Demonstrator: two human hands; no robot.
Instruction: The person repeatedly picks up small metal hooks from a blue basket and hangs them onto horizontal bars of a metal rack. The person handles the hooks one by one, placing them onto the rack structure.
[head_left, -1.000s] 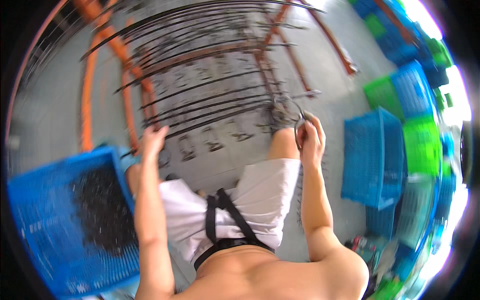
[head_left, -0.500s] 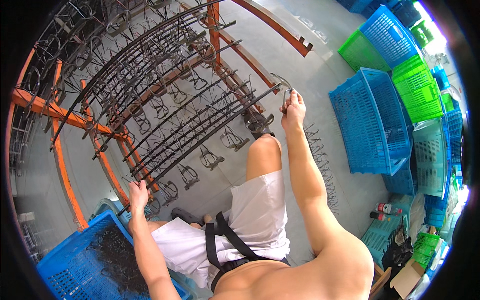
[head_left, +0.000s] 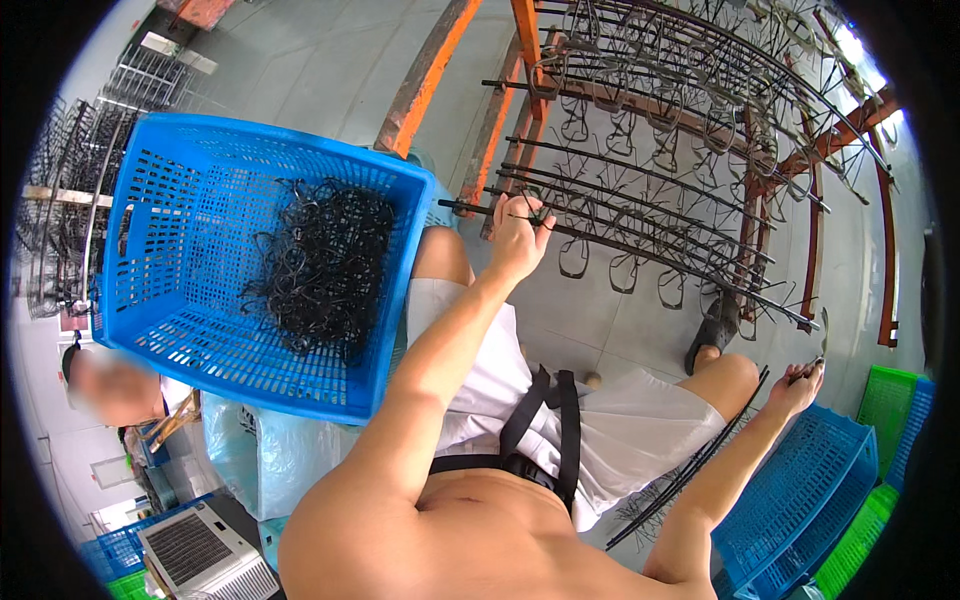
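Note:
My left hand [head_left: 522, 238] is closed at the left end of a dark rod [head_left: 590, 228] on the rack. A small black wire piece [head_left: 530, 212] shows between its thumb and fingers. Farther right, my right hand [head_left: 797, 388] is closed on a curved dark metal piece [head_left: 824, 338] that sticks up past the fingertips, beyond the rods' right ends. Dark looped metal frames [head_left: 624, 270] hang in rows from the rods. Left of my left arm, a blue plastic basket [head_left: 398, 290] holds a tangled heap of black wire hooks [head_left: 325, 270].
The orange rack [head_left: 430, 75] stands ahead, its posts close beyond my left hand. Blue crates [head_left: 800, 490] and green crates [head_left: 868, 540] stand at lower right. Thin rods [head_left: 690, 470] lie beside my leg. A person [head_left: 120, 385] is at far left, above a boxy appliance [head_left: 205, 555].
The view has turned left, bringing the whole blue basket into sight. My left hand is still at the rod's end, now with a black wire piece showing. My right hand still holds its metal piece.

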